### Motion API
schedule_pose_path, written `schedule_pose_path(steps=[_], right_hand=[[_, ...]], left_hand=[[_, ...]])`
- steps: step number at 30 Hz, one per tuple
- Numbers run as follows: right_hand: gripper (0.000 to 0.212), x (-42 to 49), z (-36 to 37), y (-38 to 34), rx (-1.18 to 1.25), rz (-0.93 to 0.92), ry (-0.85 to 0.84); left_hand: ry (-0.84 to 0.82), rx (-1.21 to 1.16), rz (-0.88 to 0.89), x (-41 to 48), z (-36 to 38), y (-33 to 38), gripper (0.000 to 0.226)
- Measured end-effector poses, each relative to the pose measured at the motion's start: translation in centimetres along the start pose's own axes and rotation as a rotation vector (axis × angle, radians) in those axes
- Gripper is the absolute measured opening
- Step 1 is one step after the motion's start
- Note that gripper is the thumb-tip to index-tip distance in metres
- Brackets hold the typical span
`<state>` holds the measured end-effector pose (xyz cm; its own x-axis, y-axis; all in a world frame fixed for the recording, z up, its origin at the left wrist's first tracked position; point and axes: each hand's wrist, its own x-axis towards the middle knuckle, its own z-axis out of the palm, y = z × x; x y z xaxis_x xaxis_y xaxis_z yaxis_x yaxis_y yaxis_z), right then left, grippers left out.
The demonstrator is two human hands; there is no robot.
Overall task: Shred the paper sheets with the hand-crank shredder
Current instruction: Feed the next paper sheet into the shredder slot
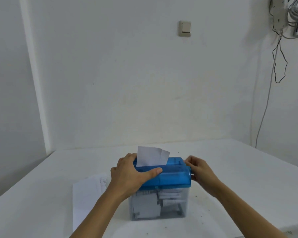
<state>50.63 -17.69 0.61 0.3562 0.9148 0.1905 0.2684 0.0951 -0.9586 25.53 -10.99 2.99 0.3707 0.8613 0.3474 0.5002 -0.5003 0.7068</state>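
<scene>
A: Where does it stand, starting from the table?

B: The shredder sits near the middle of it, close to the person; blue lid on top, clear bin below; the bin looks well filled with pale strips and larger cut pieces, so I judge a fair share of the work done.

A: And what is left?

B: A stack of sheets lies flat on the table just left of the shredder, partly hidden by the left forearm; how many sheets I cannot count; those wait their turn. One sheet stands upright in the slot, its top well clear of the lid, a corner folded or torn at the right; so this one is partly fed, not through.

A: The hands?

B: The left hand clamps the left end of the lid, thumb laid along the near edge, fingers wrapped over the far side beside the sheet; it steadies the box. The right hand is at the right end of the lid, fingers curled; the crank itself is hidden behind it, so I cannot tell whether it grips the handle or only rests there.

A: Your reckoning, then?

B: Mid-task; one sheet in the cutters to finish, then the stack to feed one sheet after another; the bin may need emptying before the end, though that is a guess.
</scene>
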Motion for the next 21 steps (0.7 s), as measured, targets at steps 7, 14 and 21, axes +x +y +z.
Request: schedule_pose_path(steps=[7, 14, 21], right_hand=[[0.033, -5.2, -0.2, 1.8, -0.177, 0.095, -0.044], [0.022, -9.1, -3.0, -3.5, -0.605, -0.012, -0.265], [0.010, -7.8, -5.3, -10.3, -0.769, -0.223, -0.297]], left_hand=[[-0.008, 0.053, 0.008, -0.1, -0.2, 0.1, 0.084], [-0.017, 0.052, -0.023, -0.4, -0.3, 0.6, 0.088], [-0.073, 0.041, -0.013, -0.4, -1.0, 0.7, 0.084]])
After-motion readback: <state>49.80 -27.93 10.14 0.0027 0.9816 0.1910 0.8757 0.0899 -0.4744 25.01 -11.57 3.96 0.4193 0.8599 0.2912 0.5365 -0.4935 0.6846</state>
